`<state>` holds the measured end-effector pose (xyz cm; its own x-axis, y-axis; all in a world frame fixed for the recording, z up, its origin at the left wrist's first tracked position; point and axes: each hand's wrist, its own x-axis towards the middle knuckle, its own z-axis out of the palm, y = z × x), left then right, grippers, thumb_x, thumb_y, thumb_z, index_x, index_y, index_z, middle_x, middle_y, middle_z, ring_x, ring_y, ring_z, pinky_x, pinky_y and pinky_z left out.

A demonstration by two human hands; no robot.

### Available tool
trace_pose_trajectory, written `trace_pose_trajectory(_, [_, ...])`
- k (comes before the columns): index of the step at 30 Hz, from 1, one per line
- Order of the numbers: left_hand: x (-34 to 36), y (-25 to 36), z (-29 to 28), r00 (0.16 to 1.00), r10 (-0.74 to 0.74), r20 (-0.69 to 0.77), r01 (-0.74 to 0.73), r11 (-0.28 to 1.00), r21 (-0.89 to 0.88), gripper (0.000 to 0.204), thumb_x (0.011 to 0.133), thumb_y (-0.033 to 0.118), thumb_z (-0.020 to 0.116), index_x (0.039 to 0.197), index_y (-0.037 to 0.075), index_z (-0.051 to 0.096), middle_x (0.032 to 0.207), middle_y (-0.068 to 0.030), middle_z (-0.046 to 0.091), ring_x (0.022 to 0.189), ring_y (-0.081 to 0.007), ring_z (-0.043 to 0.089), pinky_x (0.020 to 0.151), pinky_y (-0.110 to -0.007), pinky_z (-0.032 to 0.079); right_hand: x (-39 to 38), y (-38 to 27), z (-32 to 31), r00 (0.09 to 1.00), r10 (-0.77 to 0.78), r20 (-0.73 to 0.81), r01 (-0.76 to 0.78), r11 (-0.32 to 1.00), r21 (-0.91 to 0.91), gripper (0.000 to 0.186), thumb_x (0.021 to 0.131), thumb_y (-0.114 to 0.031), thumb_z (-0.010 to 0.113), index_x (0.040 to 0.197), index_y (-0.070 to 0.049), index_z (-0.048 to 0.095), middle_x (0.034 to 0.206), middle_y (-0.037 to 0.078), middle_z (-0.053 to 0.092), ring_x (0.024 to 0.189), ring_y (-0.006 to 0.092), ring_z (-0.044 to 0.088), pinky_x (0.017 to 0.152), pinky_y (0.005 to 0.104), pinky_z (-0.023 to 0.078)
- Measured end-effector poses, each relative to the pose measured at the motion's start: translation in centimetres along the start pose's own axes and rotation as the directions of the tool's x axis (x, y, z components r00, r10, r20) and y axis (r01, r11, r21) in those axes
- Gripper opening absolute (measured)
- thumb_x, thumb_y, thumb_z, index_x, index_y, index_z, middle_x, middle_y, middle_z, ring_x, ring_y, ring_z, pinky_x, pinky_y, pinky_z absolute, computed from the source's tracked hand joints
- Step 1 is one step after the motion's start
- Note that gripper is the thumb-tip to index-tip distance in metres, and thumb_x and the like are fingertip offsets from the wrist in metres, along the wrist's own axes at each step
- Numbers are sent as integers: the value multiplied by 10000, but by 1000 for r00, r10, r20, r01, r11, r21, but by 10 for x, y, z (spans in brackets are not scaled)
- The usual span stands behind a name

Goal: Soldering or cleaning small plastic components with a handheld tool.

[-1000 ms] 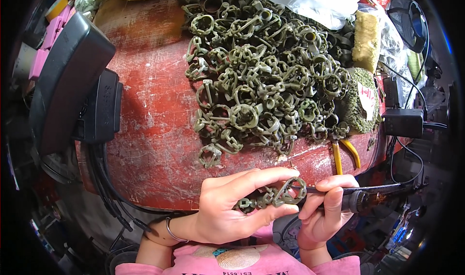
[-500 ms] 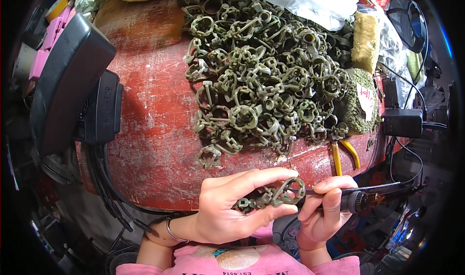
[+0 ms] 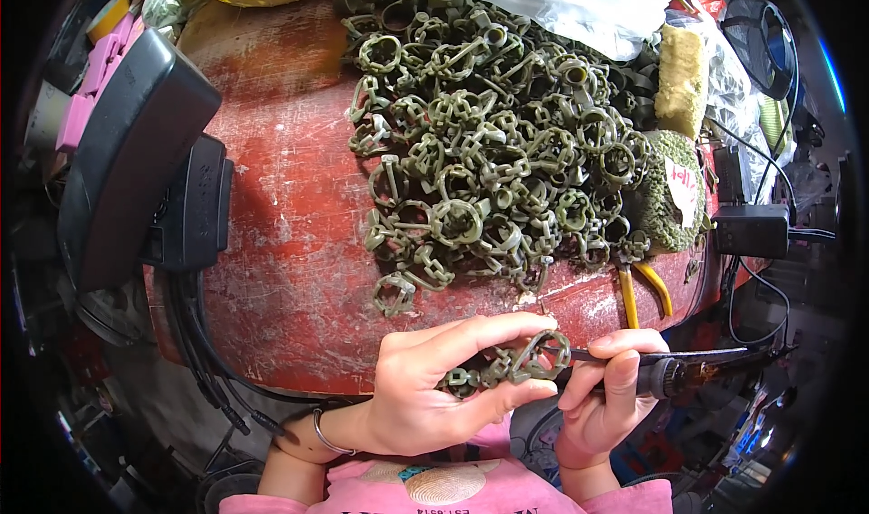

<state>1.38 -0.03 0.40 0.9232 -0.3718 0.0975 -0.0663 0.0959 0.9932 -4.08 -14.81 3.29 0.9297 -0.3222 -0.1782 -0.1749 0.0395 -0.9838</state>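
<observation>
My left hand [image 3: 412,383] is closed around a dark green chain-link piece [image 3: 496,374] with a ring-shaped loop at its right end. It looks like a wax or cast ring, though the material is hard to tell. My right hand [image 3: 611,401] pinches a slim, dark, file-like tool [image 3: 688,355] between thumb and fingers. The tool's narrow tip reaches left into the ring loop. Both hands are in front of the table's near edge, close together. Beyond them lies a big heap of similar green chain-link rings [image 3: 457,220].
Yellow-handled pliers [image 3: 628,297] lie by a green textured block [image 3: 670,192] on the worn red table [image 3: 281,306]. A yellow block [image 3: 682,79] stands behind it. Black equipment [image 3: 136,161] with cables is at left, a black box [image 3: 751,230] at right, clear plastic bags [image 3: 561,2] behind.
The tool has shifted slightly, its tip reaching a little further into the ring loop. Both hands keep nearly the same place and grip.
</observation>
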Motion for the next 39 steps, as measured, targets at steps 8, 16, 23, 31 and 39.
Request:
trace_pose_trajectory(8, [0, -1, 0, 1000, 19, -6, -19, 1000, -4, 370, 642, 118, 740, 950, -22, 589, 730, -85, 634, 639, -109, 610, 580, -212, 478, 0, 0, -2, 999, 46, 4, -46, 999, 19, 385, 837, -382, 504, 850, 0, 463, 461, 94, 525, 346, 78, 383, 336, 188, 279])
trace_pose_trajectory(16, [0, -1, 0, 1000, 13, -10, -13, 1000, 10, 378, 640, 129, 741, 949, -25, 588, 772, -96, 638, 669, -116, 614, 610, -221, 482, 0, -1, 2, 999, 27, -26, -28, 1000, -15, 388, 831, -388, 513, 849, -4, 461, 463, 93, 526, 346, 74, 381, 337, 184, 283])
trace_pose_trajectory(23, [0, -1, 0, 1000, 11, -11, -11, 1000, -9, 375, 634, 129, 745, 941, -24, 594, 763, -98, 637, 665, -113, 613, 604, -220, 481, -1, 1, 1, 999, 23, -38, -22, 999, 28, 378, 832, -378, 515, 851, -3, 475, 467, 97, 529, 350, 74, 392, 337, 179, 286])
trace_pose_trajectory(31, [0, -2, -1, 1000, 7, -3, -7, 1000, -11, 370, 634, 131, 745, 936, -24, 598, 758, -101, 638, 658, -120, 617, 601, -221, 483, 0, 0, 4, 1000, 25, 4, -25, 1000, 3, 378, 839, -373, 504, 845, 3, 476, 463, 93, 529, 338, 76, 384, 329, 188, 287])
trace_pose_trajectory(39, [0, -2, 0, 1000, 17, 2, -17, 999, -27, 375, 640, 134, 742, 946, -25, 594, 764, -104, 638, 665, -124, 620, 602, -222, 485, 2, -2, -1, 995, 63, 71, -65, 998, 25, 372, 839, -369, 505, 840, 2, 477, 460, 97, 526, 334, 86, 396, 319, 197, 287])
